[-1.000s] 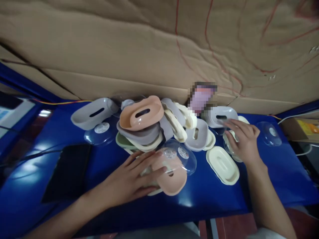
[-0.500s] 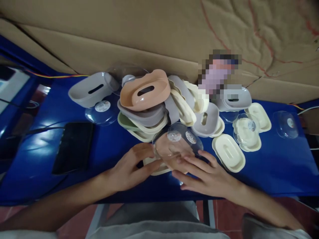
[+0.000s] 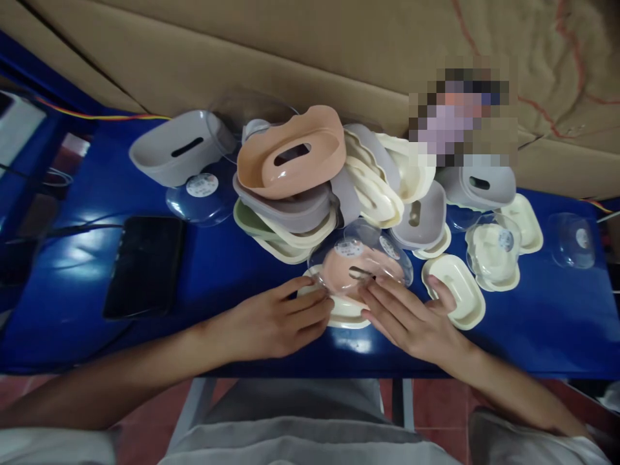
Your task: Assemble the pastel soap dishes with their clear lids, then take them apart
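Note:
In front of me a peach oval piece with a slot (image 3: 339, 271) shows through clear plastic covers (image 3: 400, 259) with round labels. Beneath its near edge lies a cream tray (image 3: 346, 314). My left hand (image 3: 283, 318) is closed at the left rim of the covers, its fingertips also over the tray's left end. Laid across the near right side of the peach piece, the fingers of my right hand (image 3: 411, 318) are stretched out, with one finger raised apart. Its palm side is hidden. Another cream tray (image 3: 455, 290) sits just beyond that raised finger.
Behind the hands is a pile with a peach tissue-box top (image 3: 290, 155), grey tops (image 3: 290, 210) and cream parts. A grey box (image 3: 179, 145) and a black phone-like slab (image 3: 145, 268) are at left. Cream trays, clear covers (image 3: 574, 240) and a blurred patch occupy the right side.
The peach piece under the clear covers has turned so its slot shows. My left fingers have drawn together, and my right hand has shifted right along the piece. The view has moved slightly.

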`<state>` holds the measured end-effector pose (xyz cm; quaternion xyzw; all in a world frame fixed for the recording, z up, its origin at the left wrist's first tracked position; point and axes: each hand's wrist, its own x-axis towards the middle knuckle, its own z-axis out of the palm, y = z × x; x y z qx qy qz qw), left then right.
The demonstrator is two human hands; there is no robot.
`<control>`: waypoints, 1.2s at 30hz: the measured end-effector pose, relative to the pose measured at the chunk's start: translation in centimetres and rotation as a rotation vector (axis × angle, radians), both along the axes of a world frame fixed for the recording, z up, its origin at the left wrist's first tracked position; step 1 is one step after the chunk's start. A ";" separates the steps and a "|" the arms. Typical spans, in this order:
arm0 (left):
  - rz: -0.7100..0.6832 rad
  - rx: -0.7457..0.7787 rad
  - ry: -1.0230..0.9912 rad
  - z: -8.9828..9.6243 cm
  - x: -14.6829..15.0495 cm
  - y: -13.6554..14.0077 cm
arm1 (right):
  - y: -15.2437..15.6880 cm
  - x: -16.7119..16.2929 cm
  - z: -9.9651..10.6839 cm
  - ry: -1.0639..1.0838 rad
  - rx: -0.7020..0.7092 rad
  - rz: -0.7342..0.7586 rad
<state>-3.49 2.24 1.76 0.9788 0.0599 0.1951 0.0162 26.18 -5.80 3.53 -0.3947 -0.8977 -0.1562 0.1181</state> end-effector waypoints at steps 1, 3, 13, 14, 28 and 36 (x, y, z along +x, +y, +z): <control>0.023 0.034 -0.011 0.2 -0.1 0.1 | 0.0 0.1 0.1 0.002 -0.003 0.011; 0.078 0.081 -0.056 0.4 -0.3 0.2 | -0.2 0.2 0.1 0.019 -0.007 0.038; 0.143 0.034 -0.022 0.3 -0.2 0.5 | -0.7 -0.7 -0.9 0.029 -0.061 0.207; 0.138 0.026 -0.015 0.2 -0.1 0.5 | -0.6 -0.8 -1.0 0.038 -0.074 0.210; 0.049 0.033 -0.010 -0.2 0.0 0.2 | 0.0 -0.1 0.7 0.055 0.052 0.180; -0.013 -0.220 -0.086 0.0 -0.3 0.4 | 1.5 2.1 1.2 0.182 -0.227 -0.186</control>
